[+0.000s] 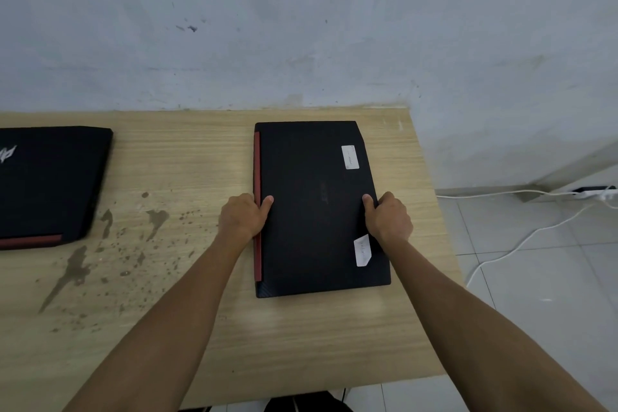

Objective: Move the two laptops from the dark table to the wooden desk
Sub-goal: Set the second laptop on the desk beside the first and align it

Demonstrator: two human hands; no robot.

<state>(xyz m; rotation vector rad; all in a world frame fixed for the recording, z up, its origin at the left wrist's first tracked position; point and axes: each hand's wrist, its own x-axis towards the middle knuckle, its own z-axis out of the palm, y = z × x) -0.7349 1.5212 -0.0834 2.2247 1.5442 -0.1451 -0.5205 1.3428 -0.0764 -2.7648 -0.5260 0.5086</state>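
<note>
A closed black laptop [314, 211] with a red hinge strip along its left side and two white stickers lies flat on the right part of the wooden desk [187, 328]. My left hand [244, 216] grips its left edge, thumb on the lid. My right hand [388, 217] grips its right edge, thumb on the lid. A second closed black laptop [50, 181] with a silver logo and a red strip at its near edge lies at the desk's left, partly cut off by the frame. The dark table is not in view.
Brown stains [110, 251] mark the desk between the two laptops. A grey-white wall [301, 27] backs the desk. To the right, a tiled floor [551, 278] carries a white cable [521, 241] and a power strip [593, 191]. The desk's right edge is close to the held laptop.
</note>
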